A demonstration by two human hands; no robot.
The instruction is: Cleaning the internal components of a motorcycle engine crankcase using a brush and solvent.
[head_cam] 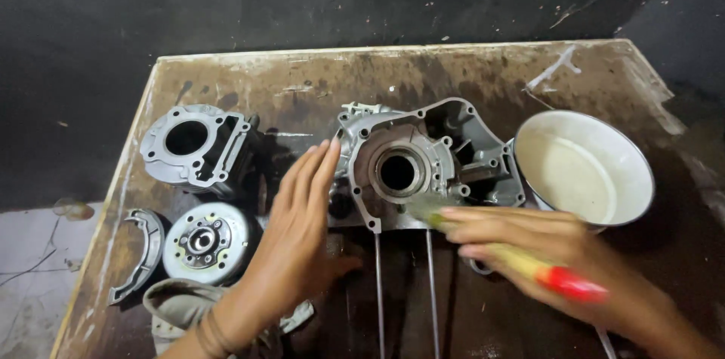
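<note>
grey crankcase half [423,166] flat on bench; red-handled brush [521,261] tilted, blurred.

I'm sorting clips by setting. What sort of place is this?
Probably a small engine repair workshop: a grey metal engine crankcase, a finned grey metal cylinder block and a round silver flywheel rotor lie on a stained, oily wooden workbench beside a white enamel bowl.

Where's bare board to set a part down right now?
Free: the far strip of the board behind the crankcase and white bowl. Crowded: left side, with cylinder, round rotor, curved piece, left hand; right hand holds a brush.
</note>
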